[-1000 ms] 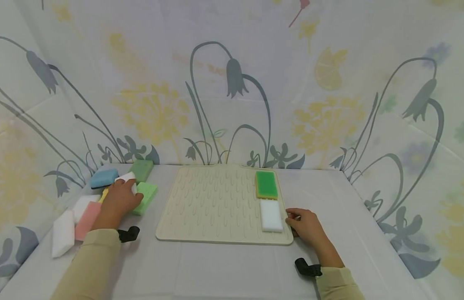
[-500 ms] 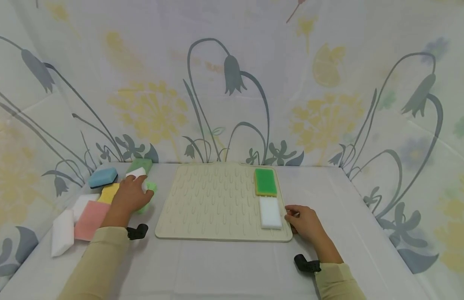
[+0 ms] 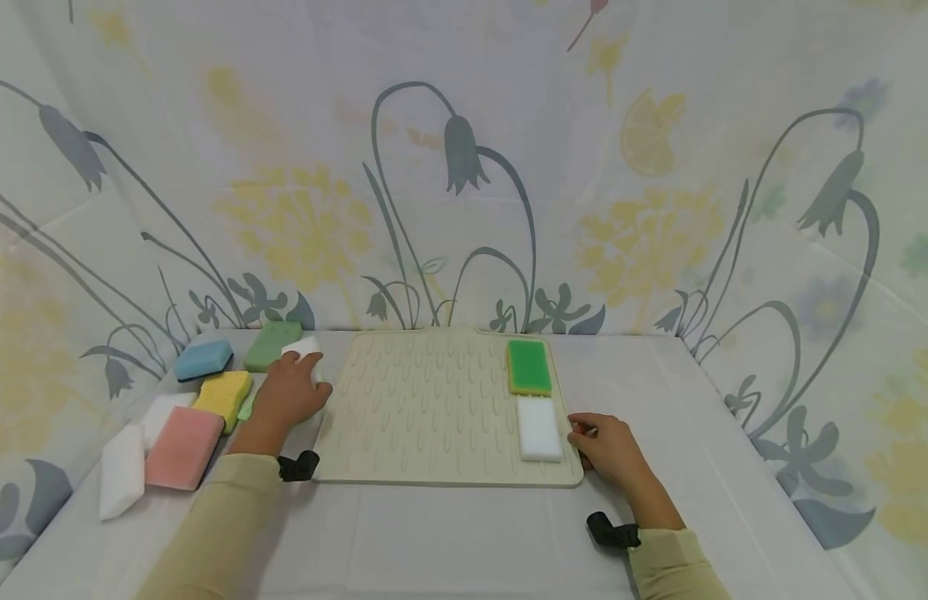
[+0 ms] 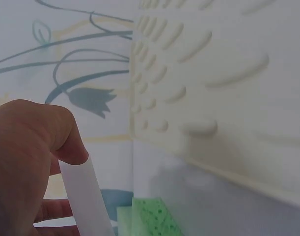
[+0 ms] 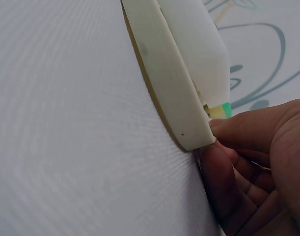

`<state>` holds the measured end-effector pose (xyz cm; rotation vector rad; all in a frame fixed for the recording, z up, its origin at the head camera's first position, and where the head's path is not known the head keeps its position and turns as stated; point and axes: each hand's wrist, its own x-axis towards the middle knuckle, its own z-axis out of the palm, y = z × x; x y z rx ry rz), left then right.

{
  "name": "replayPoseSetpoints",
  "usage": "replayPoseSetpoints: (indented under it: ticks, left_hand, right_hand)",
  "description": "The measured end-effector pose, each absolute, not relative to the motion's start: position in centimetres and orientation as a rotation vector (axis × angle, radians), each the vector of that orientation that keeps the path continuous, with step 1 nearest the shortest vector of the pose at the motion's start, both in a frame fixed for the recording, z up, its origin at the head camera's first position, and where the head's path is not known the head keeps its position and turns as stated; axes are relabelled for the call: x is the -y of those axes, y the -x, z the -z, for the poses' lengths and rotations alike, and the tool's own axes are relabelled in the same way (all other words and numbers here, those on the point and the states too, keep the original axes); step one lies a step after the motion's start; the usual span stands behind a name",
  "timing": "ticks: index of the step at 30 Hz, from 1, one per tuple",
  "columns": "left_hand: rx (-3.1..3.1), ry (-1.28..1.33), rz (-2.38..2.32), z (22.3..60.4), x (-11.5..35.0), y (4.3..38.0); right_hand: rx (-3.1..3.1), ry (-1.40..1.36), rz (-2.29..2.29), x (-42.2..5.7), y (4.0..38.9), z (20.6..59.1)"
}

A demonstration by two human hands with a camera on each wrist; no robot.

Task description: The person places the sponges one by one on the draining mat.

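Working before flower-printed cloth (image 3: 554, 167), over a white tabletop (image 3: 464, 542); pinching a white block (image 4: 88, 201) with the left hand (image 3: 290, 396), with thumb set against curled fingers and narrowed to the block's thickness; holding it just short of the left edge of a ridged cream mat (image 3: 426, 408), near the far end; not showing clearly whether hanging free or grazing the tabletop.

Looking light, foamy and soft, by judgement; probably giving under the fingers rather than slipping, yet perhaps denting or crumbling under a hard squeeze; calling for a gentle hold near the middle, pressing with flat finger pads rather than digging in with the tips.

Gripping the mat's right edge with the right hand (image 3: 612, 450), with thumb and fingertips drawn narrow onto the rim; seeming to handle something thin and rubbery there, likely bending rather than cracking; best taking hold at the bare rim, clear of the white sponge (image 3: 540, 429) just inward of those fingertips and the green-and-yellow sponge (image 3: 530, 367) beyond.

Showing a sage-green sponge (image 3: 271, 346) just left of the left fingertips; showing a light-green sponge (image 3: 248, 406) partly hidden behind the same hand, with a yellow sponge (image 3: 224, 398) and pink sponge (image 3: 182, 447) farther left.
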<state>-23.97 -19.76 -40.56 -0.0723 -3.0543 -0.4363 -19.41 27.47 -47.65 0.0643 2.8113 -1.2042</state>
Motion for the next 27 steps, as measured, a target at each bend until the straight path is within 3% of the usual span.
replayPoseSetpoints:
  ticks: [27]
  left_hand:
    - [3.017, 0.292, 0.423, 41.6, 11.7, 25.3]
  right_hand:
    - [-2.802, -0.053, 1.218, -27.5, 19.6, 47.7]
